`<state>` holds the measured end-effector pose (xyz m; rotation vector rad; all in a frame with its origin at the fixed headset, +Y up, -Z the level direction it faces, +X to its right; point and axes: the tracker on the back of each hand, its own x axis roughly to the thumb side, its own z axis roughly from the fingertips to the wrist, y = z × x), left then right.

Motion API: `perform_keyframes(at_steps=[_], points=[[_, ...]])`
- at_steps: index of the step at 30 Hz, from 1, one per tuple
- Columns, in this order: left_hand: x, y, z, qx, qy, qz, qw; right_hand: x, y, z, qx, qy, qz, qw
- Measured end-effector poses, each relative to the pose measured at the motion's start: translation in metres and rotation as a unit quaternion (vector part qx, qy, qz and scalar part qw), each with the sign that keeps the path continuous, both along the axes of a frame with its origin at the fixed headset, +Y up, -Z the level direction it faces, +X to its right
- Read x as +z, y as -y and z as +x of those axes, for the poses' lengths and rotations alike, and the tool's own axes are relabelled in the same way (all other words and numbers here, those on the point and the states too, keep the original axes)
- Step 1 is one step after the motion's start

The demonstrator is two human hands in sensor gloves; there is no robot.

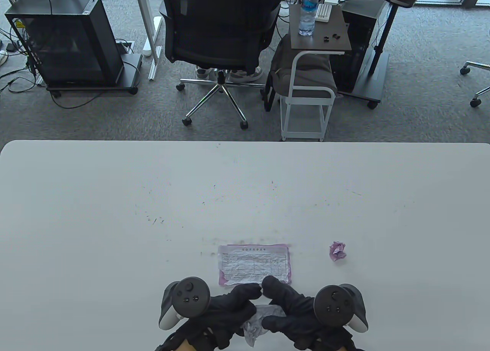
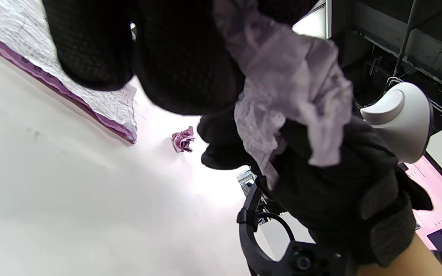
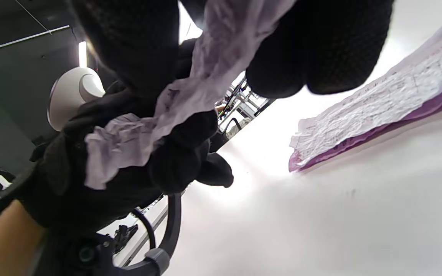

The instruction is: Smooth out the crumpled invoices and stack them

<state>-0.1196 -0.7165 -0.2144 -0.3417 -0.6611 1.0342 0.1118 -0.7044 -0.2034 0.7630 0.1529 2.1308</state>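
Both hands hold one crumpled pale-lilac invoice point(image 1: 257, 322) between them above the table's front edge. My left hand point(image 1: 229, 309) grips its left side and my right hand point(image 1: 289, 309) grips its right side. The paper hangs in folds between the gloved fingers in the left wrist view point(image 2: 282, 88) and in the right wrist view point(image 3: 190, 99). A flattened invoice point(image 1: 254, 264) with a purple border lies on the table just beyond the hands, also in the left wrist view point(image 2: 102, 103) and the right wrist view point(image 3: 374, 111). A small crumpled purple ball point(image 1: 337, 250) lies to its right, also in the left wrist view point(image 2: 183, 139).
The white table point(image 1: 153, 213) stretches wide to the left, right and far side. Beyond its far edge stand an office chair point(image 1: 218, 33), a small side table with a water bottle point(image 1: 308, 10), and a computer case point(image 1: 69, 40).
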Motion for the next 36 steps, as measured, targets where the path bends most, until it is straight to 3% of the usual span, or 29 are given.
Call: perform_keyframes(at_steps=[5, 8, 11, 16, 18, 22, 24, 31, 36], points=[[-0.001, 0.004, -0.002, 0.01, 0.038, -0.032, 0.999, 0.0, -0.004, 0.004, -0.012, 0.05, 0.025, 0.998], [0.0, 0.003, 0.006, -0.054, 0.075, -0.03, 0.995, 0.0, -0.006, 0.012, -0.01, 0.072, 0.035, 0.997], [-0.001, 0.003, 0.008, -0.112, 0.069, -0.018, 0.991, 0.0, -0.008, 0.017, -0.021, 0.081, 0.03, 0.996], [-0.006, 0.007, -0.005, -0.119, 0.046, -0.04, 0.991, 0.0, -0.009, 0.023, -0.012, 0.124, 0.04, 0.991], [-0.009, 0.01, -0.012, -0.084, 0.016, -0.047, 0.995, -0.002, -0.006, 0.026, -0.014, 0.139, 0.029, 0.99], [-0.012, 0.014, -0.018, 0.077, -0.018, -0.095, 0.992, -0.005, 0.004, 0.028, -0.03, 0.155, -0.002, 0.987], [-0.011, 0.015, -0.017, 0.103, -0.022, -0.099, 0.989, -0.006, 0.007, 0.026, -0.048, 0.145, -0.012, 0.988], [-0.006, 0.003, -0.017, 0.055, -0.099, 0.007, 0.994, -0.006, 0.008, 0.022, -0.054, 0.155, -0.003, 0.987], [-0.006, 0.001, -0.02, 0.045, -0.12, 0.01, 0.992, -0.007, 0.01, 0.026, -0.046, 0.162, -0.016, 0.986]])
